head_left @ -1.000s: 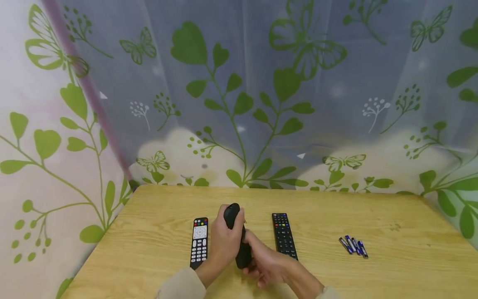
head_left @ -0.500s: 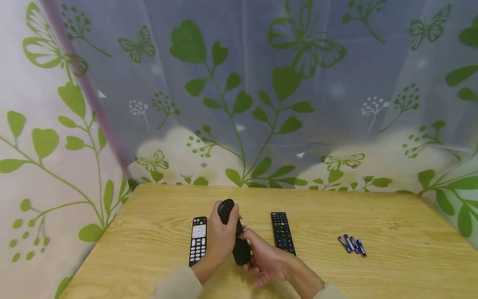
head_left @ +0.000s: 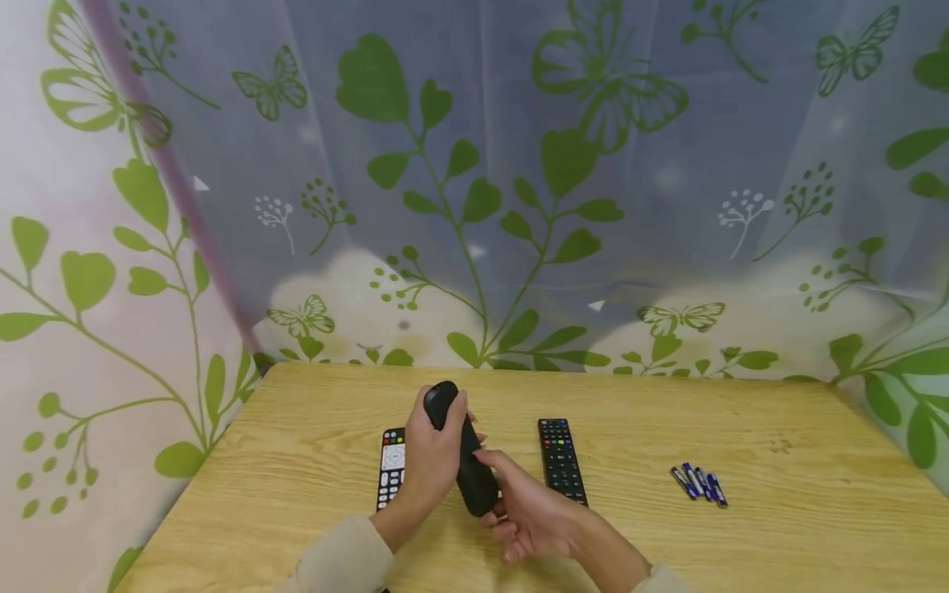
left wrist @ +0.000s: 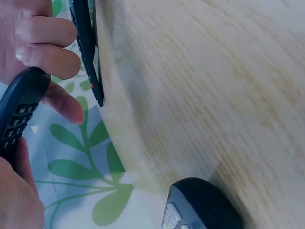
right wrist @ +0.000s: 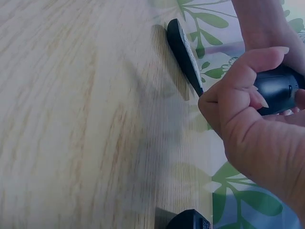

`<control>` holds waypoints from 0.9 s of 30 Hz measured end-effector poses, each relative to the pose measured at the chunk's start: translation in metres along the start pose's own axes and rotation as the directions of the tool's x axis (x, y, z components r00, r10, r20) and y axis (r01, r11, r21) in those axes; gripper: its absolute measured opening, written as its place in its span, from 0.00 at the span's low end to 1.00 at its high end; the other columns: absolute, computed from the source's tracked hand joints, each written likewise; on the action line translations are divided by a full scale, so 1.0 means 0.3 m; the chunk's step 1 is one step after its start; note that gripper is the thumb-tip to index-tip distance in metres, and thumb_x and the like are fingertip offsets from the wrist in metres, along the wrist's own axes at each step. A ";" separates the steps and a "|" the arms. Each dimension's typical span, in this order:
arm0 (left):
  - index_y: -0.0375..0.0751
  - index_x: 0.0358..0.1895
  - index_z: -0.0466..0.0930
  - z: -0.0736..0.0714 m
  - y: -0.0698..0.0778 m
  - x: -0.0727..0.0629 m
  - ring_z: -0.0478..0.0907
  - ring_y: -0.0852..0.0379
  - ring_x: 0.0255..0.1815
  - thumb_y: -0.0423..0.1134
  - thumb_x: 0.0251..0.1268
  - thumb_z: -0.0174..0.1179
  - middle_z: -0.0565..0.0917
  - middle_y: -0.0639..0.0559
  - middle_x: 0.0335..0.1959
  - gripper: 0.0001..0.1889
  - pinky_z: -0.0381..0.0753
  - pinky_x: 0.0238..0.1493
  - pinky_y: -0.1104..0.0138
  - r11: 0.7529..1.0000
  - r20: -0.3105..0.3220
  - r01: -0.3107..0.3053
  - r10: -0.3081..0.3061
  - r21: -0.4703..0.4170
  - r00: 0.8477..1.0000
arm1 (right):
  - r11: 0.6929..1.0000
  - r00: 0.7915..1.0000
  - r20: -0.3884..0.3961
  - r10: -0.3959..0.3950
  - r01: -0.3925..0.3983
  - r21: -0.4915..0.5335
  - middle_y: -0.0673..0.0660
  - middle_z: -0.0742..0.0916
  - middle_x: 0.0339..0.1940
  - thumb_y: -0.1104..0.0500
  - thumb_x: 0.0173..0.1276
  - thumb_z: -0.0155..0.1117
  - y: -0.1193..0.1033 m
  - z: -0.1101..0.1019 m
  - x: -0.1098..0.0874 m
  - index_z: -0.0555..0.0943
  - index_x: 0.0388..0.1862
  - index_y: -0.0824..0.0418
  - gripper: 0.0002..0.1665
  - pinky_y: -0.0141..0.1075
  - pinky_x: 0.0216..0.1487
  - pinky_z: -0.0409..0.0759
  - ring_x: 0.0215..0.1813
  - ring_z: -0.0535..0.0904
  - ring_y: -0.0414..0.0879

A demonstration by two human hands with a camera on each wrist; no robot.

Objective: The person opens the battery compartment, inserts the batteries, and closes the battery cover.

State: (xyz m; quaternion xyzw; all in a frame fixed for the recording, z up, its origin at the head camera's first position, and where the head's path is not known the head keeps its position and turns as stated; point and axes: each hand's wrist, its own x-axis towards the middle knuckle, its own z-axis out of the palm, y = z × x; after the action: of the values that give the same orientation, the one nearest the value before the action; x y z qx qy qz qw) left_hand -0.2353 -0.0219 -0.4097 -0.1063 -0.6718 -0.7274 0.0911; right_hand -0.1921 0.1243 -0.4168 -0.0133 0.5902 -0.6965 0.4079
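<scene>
A black remote control [head_left: 474,482] is held above the table with its back toward the head camera. My left hand [head_left: 432,453] grips its upper half, the thumb lying along the back. At the lower end, my right hand [head_left: 530,515] holds it with the thumb on its back and curled fingers by its edge. Rows of small buttons show on the remote's front in the left wrist view. A black remote with white buttons [head_left: 392,469] lies on the table, partly hidden behind my left hand. Another black remote with dark buttons [head_left: 562,461] lies beyond my right hand.
Several small batteries [head_left: 698,484] with blue and silver wrapping lie in a group on the right of the wooden table [head_left: 801,494]. A curtain [head_left: 474,206] printed with green leaves and butterflies hangs behind the table's far edge.
Both hands have moved slightly up and to the left with the held remote, which leans further left. My left hand now covers more of the white-buttoned remote.
</scene>
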 end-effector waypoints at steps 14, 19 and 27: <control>0.45 0.39 0.73 0.020 -0.011 -0.038 0.75 0.61 0.22 0.48 0.71 0.54 0.80 0.53 0.26 0.10 0.76 0.22 0.66 0.926 0.033 -0.209 0.209 0.314 0.977 | 0.996 0.996 0.035 0.084 -0.083 -0.044 0.51 0.71 0.27 0.34 0.62 0.37 -0.029 0.019 -0.014 0.66 0.44 0.59 0.30 0.23 0.16 0.50 0.20 0.53 0.38; 0.43 0.38 0.72 0.015 -0.027 -0.040 0.78 0.58 0.22 0.47 0.71 0.55 0.80 0.53 0.25 0.10 0.79 0.23 0.67 0.936 0.029 -0.187 0.187 0.299 0.982 | 0.994 0.995 0.026 0.098 -0.097 -0.049 0.52 0.74 0.28 0.41 0.61 0.37 -0.025 0.020 -0.012 0.67 0.45 0.59 0.26 0.23 0.16 0.49 0.20 0.54 0.37; 0.39 0.42 0.71 -0.004 -0.016 -0.011 0.82 0.52 0.20 0.49 0.72 0.53 0.79 0.47 0.28 0.15 0.84 0.24 0.63 0.971 0.011 -0.154 0.154 0.184 0.988 | 0.999 0.993 -0.111 0.038 -0.041 -0.027 0.51 0.72 0.27 0.49 0.61 0.38 -0.025 0.044 0.004 0.67 0.45 0.59 0.19 0.24 0.17 0.45 0.19 0.52 0.37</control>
State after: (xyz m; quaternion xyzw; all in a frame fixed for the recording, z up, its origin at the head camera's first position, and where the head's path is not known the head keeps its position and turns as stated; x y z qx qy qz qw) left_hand -0.2334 -0.0228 -0.4152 -0.1480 -0.7258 -0.6530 0.1577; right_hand -0.1905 0.1127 -0.4073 0.0311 0.6223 -0.6791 0.3881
